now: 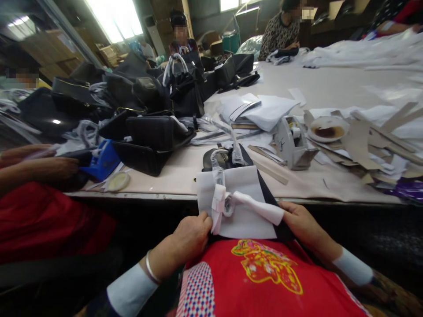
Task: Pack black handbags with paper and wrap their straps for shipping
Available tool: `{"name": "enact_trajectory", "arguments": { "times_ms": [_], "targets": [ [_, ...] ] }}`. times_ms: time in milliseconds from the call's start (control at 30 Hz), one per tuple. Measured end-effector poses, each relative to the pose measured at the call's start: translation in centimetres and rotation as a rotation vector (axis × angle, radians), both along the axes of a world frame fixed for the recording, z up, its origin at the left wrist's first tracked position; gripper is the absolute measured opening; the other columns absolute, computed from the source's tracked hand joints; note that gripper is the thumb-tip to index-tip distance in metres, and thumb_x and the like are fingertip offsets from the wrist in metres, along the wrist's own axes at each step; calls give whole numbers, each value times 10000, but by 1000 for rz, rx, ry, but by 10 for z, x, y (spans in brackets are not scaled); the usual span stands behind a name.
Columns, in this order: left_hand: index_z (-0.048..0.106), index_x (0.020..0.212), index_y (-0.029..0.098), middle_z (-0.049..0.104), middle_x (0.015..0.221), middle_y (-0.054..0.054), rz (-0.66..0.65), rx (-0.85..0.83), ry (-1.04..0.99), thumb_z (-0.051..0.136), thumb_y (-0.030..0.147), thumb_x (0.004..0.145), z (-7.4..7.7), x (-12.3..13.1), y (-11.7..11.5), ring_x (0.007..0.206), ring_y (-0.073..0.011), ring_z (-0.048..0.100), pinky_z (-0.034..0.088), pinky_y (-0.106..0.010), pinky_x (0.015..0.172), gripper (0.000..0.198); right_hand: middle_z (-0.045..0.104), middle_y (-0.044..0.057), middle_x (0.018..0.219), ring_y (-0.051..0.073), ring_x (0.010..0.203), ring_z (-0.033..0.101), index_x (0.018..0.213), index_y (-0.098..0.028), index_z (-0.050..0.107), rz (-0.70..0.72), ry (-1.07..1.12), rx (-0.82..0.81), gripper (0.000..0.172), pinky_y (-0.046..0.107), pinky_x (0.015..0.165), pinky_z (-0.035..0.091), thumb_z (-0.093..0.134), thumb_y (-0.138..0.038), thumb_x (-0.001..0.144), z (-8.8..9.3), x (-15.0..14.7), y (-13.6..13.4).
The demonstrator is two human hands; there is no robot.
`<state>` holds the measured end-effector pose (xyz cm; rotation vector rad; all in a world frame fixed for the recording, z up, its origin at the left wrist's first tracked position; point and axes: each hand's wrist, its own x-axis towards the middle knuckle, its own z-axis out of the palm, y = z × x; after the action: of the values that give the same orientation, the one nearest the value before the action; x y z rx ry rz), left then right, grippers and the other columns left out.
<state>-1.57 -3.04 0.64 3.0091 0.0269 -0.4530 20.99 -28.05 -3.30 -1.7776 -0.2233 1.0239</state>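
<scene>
A black handbag (pixel 266 187) leans over the table's front edge against the red apron, with a white sheet (pixel 244 226) lying on it. Its handle (pixel 218 169) is wrapped in clear plastic, and a white strip (pixel 259 207) loops around the handle's lower end. At the bag's left edge, my left hand (pixel 191 233) is closed, its fingertips by the sheet and one strip end. My right hand (pixel 302 222) closes on the bag's right edge, thumb close to the strip's other end. The fingers under the bag are hidden.
Black handbags (pixel 152 136) pile up on the left. A grey tape dispenser (pixel 294 143), paper sheets (pixel 257 110) and cardboard strips (pixel 360 145) lie ahead and right. A blue tape dispenser (pixel 102 160) stands near a co-worker's hand (pixel 62 169). Other people are around the table.
</scene>
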Motion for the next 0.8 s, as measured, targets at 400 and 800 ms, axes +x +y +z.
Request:
{"name": "enact_trajectory", "arguments": {
  "times_ms": [400,800],
  "targets": [
    [653,751,154,658,743,-71,-153,61,-240,553,153,908,-21,-1,-11,647,-235,644,509,-346,535,187,648,90,1138,260,1095,615,1034,-222,730,289,-945,152,261,383,970,481,601,-419,923,31,-2,-12],
    [626,928,179,658,881,-55,-355,-110,-189,557,367,966,35,70,-52,721,-208,666,450,-292,533,203,628,76,1142,226,1049,619,827,-195,682,-5,-717,145,182,329,897,492,680,-373,863,15,-22,-16]
  ]
}}
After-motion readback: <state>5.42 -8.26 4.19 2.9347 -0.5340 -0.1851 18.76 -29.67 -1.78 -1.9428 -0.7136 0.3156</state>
